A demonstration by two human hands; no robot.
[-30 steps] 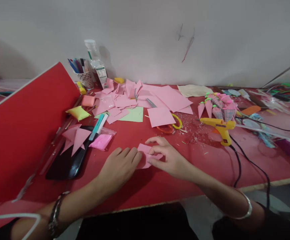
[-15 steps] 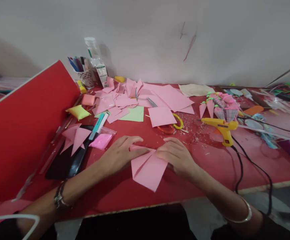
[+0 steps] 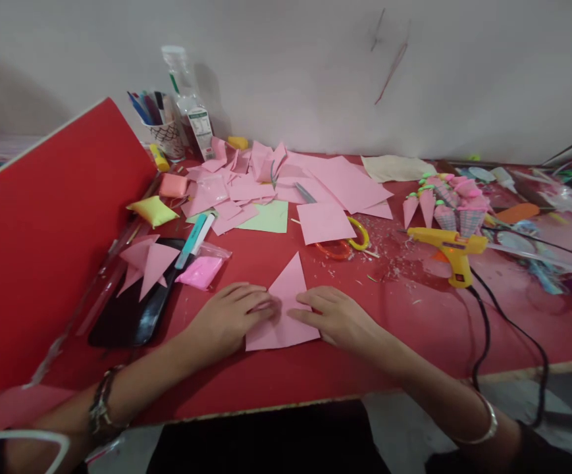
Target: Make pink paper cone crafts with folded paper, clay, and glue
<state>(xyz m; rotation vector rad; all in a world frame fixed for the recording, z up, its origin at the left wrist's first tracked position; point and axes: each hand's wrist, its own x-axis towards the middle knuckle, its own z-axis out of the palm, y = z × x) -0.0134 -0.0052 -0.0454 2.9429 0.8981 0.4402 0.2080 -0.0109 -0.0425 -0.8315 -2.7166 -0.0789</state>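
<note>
A folded piece of pink paper (image 3: 286, 332) lies on the red table in front of me, its narrow point (image 3: 293, 266) facing away. At its left edge, my left hand (image 3: 234, 313) grips the paper between thumb and bent fingers. From the other side my right hand (image 3: 338, 316) holds it, thumb and forefinger reaching over the surface. The fingertips under the edges are partly hidden. Just beyond lies a flat pink square (image 3: 326, 222) on scissors with a yellow and an orange handle loop (image 3: 359, 234).
A yellow glue gun (image 3: 448, 247) with a black cord lies right, before several small cones (image 3: 463, 210). Left are a black phone (image 3: 122, 322) with folded pink pieces (image 3: 155, 266), a cutter (image 3: 191, 243) and a raised red board (image 3: 58, 250). Behind stand a bottle (image 3: 194, 112) and a pen cup (image 3: 164, 135).
The pink paper has been turned round, so its narrow point now faces away and its wide edge faces me. Both hands have moved lower, to the paper's sides. The view has shifted slightly.
</note>
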